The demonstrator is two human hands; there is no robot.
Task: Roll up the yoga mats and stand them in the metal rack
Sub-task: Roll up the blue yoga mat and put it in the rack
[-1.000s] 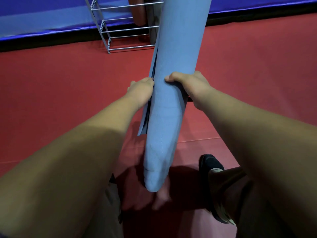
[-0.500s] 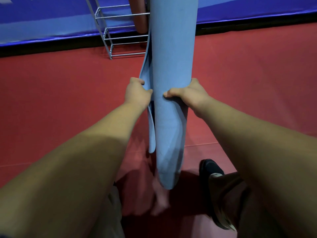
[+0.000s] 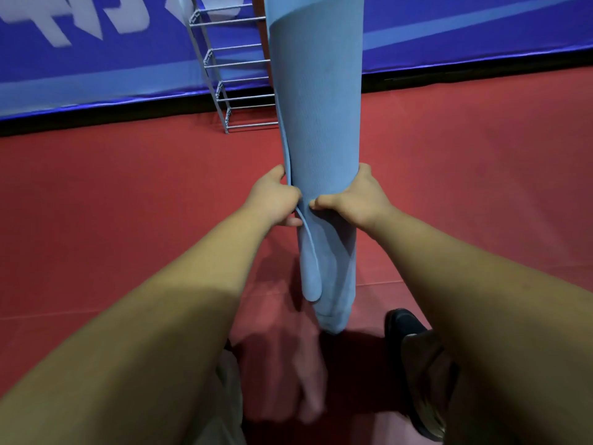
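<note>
Head view: the rolled blue yoga mat (image 3: 317,107) is held up in the middle of the scene, with its top running out of the picture and its lower end apparently clear of the red floor (image 3: 128,203). The left hand (image 3: 276,200) grips the roll from the left and the right hand (image 3: 349,200) from the right. Both sets of fingers are curled round it at the same height, thumbs nearly meeting on the near face. Below the hands the roll looks slack and flattened, and the loose outer flap (image 3: 309,268) hangs free.

The metal rack (image 3: 231,75) stands far off against the blue wall padding (image 3: 96,59), partly hidden behind the mat. A dark shoe (image 3: 404,322) shows near right.

The step looks like carrying the roll to the rack. To do it well, I would first squeeze the flap back against the roll so the coil stays tight. Then bring the lower end over the rack and lower it straight between the bars, letting go only once it bears on the rack.
</note>
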